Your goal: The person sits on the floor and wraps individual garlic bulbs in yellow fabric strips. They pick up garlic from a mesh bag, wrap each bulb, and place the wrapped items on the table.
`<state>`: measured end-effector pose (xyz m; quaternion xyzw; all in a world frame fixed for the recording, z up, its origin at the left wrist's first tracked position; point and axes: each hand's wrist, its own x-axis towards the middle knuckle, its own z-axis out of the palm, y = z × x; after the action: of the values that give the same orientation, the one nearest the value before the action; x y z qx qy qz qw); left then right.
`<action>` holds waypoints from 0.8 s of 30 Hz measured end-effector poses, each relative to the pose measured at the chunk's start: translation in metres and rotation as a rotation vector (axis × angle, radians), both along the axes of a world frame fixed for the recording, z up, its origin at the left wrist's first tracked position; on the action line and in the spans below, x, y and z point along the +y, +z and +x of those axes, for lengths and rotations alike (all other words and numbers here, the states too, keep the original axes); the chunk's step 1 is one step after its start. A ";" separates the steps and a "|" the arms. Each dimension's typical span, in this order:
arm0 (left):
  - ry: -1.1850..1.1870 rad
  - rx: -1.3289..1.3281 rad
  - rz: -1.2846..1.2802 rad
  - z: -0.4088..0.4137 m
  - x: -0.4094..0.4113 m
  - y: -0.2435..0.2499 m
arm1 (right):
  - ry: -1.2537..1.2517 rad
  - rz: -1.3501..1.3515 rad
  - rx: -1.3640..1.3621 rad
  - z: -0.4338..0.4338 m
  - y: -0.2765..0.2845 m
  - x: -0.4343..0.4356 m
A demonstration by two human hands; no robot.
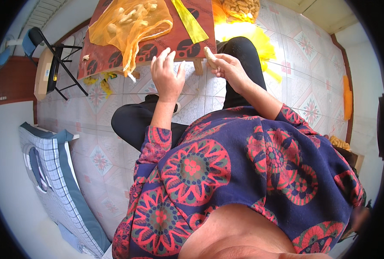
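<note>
Between the thumb and fingers of my right hand (227, 69) is a pale, elongated piece (209, 57), perhaps a peanut in its shell, just off the table's right front corner. My left hand (167, 73) is raised at the front edge of the red printed board table (114, 60), fingers apart, holding nothing. An orange mesh bag (104, 37) lies on the table left of it, with several pale pieces (125, 17) in it. A flat yellow strip (192, 26) lies near the table's right side. One small pale piece (86, 57) rests near the left front corner.
A filled mesh bag (242, 8) and bright yellow material (256, 40) stand on the tiled floor right of the table. Left are a folding chair (46, 42) and a bed with checked cloth (54, 162). Yellow scraps (105, 86) lie under the table. My legs are close to it.
</note>
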<state>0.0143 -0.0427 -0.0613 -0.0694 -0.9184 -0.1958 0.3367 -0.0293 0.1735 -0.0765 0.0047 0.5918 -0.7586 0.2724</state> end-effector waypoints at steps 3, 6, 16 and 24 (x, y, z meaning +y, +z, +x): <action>-0.084 -0.071 0.023 -0.028 0.011 0.011 | -0.029 -0.017 0.040 0.001 0.001 0.005; -0.165 -0.096 -0.064 -0.066 0.012 0.002 | -0.045 -0.048 0.055 -0.001 0.000 0.005; -0.229 -0.266 -0.369 -0.097 0.016 -0.001 | -0.043 -0.068 0.044 -0.003 -0.009 0.012; -0.208 -0.229 -0.376 -0.098 0.019 -0.002 | -0.037 -0.127 0.068 -0.004 -0.015 0.012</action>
<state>-0.0833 -0.0240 -0.0629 -0.2024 -0.9588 -0.0619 0.1896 -0.0332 0.1857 -0.0913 -0.0276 0.5512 -0.7993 0.2378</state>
